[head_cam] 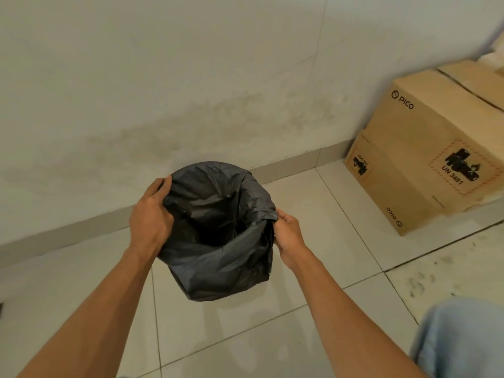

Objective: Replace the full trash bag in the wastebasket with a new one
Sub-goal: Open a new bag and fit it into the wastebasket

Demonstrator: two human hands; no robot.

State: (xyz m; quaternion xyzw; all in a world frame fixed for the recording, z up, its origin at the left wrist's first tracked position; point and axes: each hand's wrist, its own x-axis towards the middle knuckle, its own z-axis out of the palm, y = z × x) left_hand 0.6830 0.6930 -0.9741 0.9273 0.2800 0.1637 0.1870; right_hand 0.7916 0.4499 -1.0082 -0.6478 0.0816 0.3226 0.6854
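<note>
A dark grey trash bag (218, 257) stands open on the tiled floor close to the wall, draped over and hiding the wastebasket beneath it. Its mouth gapes upward and the inside looks dark. My left hand (150, 216) grips the bag's rim on the left side, fingers curled over the edge. My right hand (287, 231) pinches the rim on the right side. Both hands hold the plastic taut between them.
Two stacked cardboard boxes (425, 159) sit against the wall at the right. A pale wall with a baseboard (286, 165) runs just behind the bag. Light blue cloth (463, 339) shows at the lower right. White floor tiles (231, 336) surround the bag.
</note>
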